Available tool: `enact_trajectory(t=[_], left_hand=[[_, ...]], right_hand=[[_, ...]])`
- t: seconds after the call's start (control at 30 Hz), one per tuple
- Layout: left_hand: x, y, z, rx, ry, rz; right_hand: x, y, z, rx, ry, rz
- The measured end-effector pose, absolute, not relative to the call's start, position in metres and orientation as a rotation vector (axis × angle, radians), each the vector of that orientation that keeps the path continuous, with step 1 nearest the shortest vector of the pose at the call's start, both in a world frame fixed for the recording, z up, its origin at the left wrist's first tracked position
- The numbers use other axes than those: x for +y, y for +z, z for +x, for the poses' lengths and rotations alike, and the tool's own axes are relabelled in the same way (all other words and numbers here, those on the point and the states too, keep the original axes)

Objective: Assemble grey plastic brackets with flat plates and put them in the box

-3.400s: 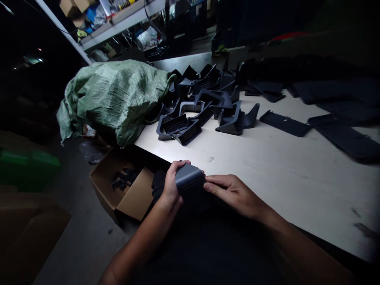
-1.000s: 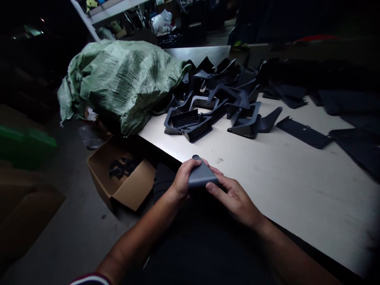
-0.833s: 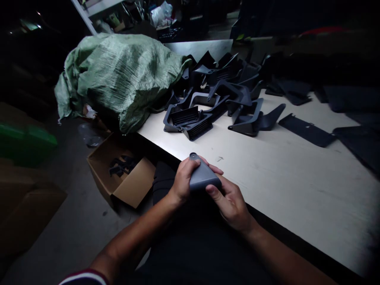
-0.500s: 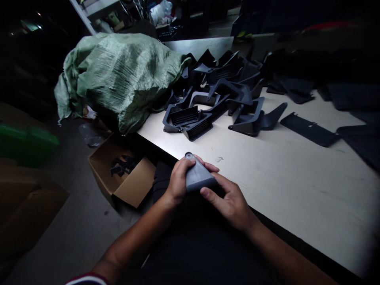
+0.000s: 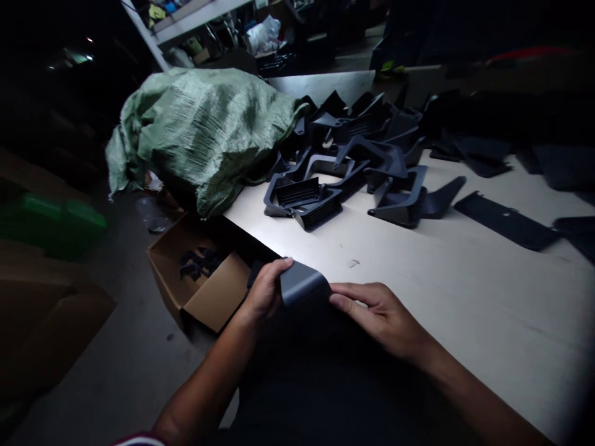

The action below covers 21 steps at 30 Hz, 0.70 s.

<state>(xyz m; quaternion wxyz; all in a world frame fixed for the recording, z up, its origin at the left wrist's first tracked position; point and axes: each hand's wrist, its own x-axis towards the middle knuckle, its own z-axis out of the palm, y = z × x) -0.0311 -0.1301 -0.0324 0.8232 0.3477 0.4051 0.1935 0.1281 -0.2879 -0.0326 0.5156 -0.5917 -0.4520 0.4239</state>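
A dark grey plastic part (image 5: 304,285) is held between my hands at the table's near edge, its smooth curved face turned up. My left hand (image 5: 268,286) grips its left end, the thumb lying on top. At its right end, my right hand (image 5: 372,313) pinches the edge between thumb and fingers. The part's underside is lost in shadow. Beyond my hands, several black frame-like parts (image 5: 304,201) lie heaped on the pale table (image 5: 418,279). A flat black panel (image 5: 506,221) rests to the right of them.
A green woven sack (image 5: 199,124) lies at the table's far left. Below the table edge on the left stands an open cardboard box (image 5: 218,294) with black parts inside. A green bin (image 5: 62,223) is farther left. Shelving (image 5: 195,21) stands behind.
The grey part has been turned, so its curved face shows in place of the triangular side with the round hole. My right hand has shifted to its right edge. The view has moved slightly.
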Motion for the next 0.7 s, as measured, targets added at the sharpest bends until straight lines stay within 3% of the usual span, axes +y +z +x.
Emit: enact_trajectory(t=[0.2, 0.47, 0.7], left_hand=[[-0.106, -0.077, -0.087, 0.954, 0.352, 0.330], [0.000, -0.107, -0.168, 1.091, 1.194, 0.200], [-0.042, -0.176, -0.114, 1.108, 0.840, 0.175]], right_hand=[[-0.274, -0.051, 0.149, -1.110, 1.048, -1.628], [-0.265, -0.080, 0.192, -0.825, 1.094, -1.736], [-0.273, -0.112, 0.197, -0.649, 1.021, -1.720]])
